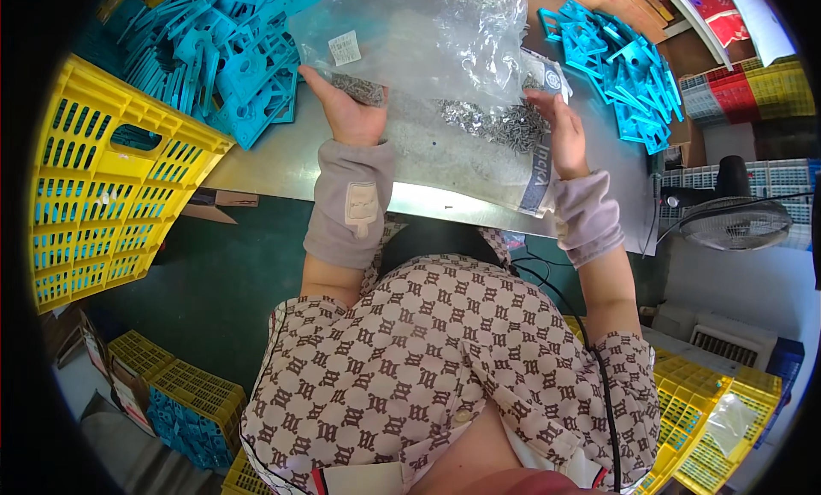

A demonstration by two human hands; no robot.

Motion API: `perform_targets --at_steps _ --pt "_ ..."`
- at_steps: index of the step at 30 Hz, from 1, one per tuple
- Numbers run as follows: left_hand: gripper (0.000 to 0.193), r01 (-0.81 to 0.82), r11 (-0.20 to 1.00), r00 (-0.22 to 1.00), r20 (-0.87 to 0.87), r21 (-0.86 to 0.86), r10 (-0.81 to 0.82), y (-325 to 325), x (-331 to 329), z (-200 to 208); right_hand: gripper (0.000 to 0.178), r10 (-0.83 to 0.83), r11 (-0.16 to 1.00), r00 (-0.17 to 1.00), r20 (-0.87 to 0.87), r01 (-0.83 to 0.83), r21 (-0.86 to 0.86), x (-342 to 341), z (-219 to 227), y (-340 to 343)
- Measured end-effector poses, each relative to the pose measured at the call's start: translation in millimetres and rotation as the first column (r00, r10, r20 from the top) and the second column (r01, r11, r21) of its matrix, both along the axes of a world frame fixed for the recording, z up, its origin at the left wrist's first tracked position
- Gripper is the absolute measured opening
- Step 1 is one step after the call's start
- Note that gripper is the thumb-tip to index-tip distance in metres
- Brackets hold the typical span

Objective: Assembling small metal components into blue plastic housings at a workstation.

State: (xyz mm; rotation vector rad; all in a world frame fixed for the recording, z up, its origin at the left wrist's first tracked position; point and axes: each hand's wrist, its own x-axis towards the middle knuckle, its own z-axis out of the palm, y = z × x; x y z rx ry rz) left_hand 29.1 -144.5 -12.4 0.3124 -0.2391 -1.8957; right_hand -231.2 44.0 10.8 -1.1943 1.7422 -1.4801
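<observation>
A large clear plastic bag with a white label lies across the metal table. Some small screws show in its near left corner, resting on my left hand. That palm is turned up under the corner and the thumb is out at the side; the bag hides most of the fingers. Loose small screws lie in a heap on a flat, greyish printed sack. Beside the heap's right edge is my right hand, its fingers extended near the bag's edge and nothing visible in them.
Turquoise plastic parts pile up at the far left, with another pile at the right. A yellow crate stands by the table's left side. To the right is a fan; more crates stand low on both sides.
</observation>
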Motion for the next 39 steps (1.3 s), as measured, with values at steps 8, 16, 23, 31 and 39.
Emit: perform_targets --at_steps 8,16,23,31,39 --pt "0.083 0.070 0.997 0.994 0.088 -0.022 -0.067 -8 -17 -24 0.048 0.081 0.991 0.415 -0.906 0.066 0.119 41 19 26" --pt "0.033 0.082 0.994 0.994 -0.081 0.075 -0.076 -3 -12 -5 0.015 0.022 1.000 0.715 -0.698 -0.019 0.012 79 14 51" --pt "0.038 0.091 0.996 0.995 0.050 0.016 -0.091 -21 -8 -44 0.017 0.192 0.967 0.622 -0.759 -0.254 0.036 110 -16 109" --pt "0.048 0.100 0.984 0.990 0.079 0.150 -0.113 10 -12 33 0.015 0.301 0.942 0.577 -0.759 -0.305 0.142 101 -87 175" --pt "0.060 0.201 0.810 0.723 0.641 -0.551 0.256 -59 7 -112 0.036 0.494 0.776 0.851 -0.177 -0.339 0.532 84 -189 142"
